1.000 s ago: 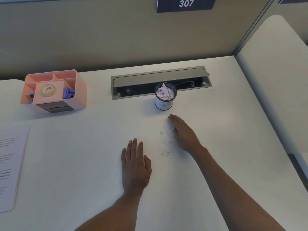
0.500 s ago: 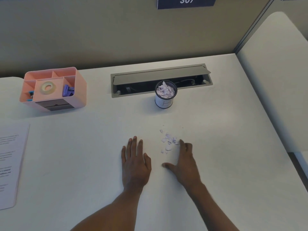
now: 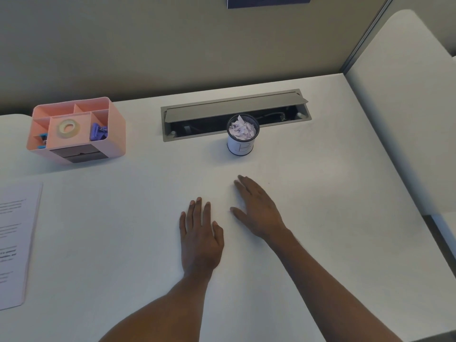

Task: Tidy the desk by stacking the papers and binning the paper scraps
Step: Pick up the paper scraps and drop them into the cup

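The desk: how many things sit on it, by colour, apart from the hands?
Pink: 1, the pink plastic organiser
White: 2, the small white round bin of paper scraps and the white printed paper stack
Total: 3

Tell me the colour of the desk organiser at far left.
Pink, seen in the head view: the desk organiser.

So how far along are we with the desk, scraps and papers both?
Done: the small cup bin is heaped with paper scraps, and the papers lie in one pile at the desk's left edge. In hand: the right hand lies flat on the desk, possibly covering loose scraps; none show. The left hand rests flat, empty. Left: bin anything under that palm.
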Demonstrator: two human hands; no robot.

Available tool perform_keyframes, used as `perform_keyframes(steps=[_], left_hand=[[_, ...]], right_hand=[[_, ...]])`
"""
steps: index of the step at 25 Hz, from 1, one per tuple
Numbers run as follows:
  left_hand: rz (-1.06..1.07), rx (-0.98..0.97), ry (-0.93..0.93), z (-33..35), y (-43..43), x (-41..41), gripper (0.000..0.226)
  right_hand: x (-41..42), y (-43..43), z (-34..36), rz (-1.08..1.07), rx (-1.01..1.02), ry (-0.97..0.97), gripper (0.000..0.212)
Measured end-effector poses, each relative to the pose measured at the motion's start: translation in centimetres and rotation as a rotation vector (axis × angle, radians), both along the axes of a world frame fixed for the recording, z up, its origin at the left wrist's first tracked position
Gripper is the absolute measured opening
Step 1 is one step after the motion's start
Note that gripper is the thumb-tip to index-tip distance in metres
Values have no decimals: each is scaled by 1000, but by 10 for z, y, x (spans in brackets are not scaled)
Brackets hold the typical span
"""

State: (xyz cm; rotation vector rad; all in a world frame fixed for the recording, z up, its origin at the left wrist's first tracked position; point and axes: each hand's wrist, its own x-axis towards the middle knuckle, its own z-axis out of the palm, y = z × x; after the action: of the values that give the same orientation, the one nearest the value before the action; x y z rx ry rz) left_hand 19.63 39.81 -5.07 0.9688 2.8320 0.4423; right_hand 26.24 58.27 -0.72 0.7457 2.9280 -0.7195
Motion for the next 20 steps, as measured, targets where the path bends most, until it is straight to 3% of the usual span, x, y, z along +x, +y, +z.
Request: perform_keyframes(steps=[4, 10, 14, 17, 20], left_hand=[[3, 12, 0, 0, 0, 0, 56], [4, 7, -11, -1, 1, 0, 56], [-1, 17, -16, -1, 0, 0, 56], [6, 29, -21, -1, 0, 0, 56], [4, 33, -25, 0, 0, 1, 55]], right_hand=[[13, -5, -6, 132, 179, 103, 34], [69, 0, 0, 269, 322, 128, 48], [74, 1, 5, 330, 359, 1, 33], [55, 6, 5, 192, 225, -77, 22], [34, 25, 15, -110, -150, 105, 17]])
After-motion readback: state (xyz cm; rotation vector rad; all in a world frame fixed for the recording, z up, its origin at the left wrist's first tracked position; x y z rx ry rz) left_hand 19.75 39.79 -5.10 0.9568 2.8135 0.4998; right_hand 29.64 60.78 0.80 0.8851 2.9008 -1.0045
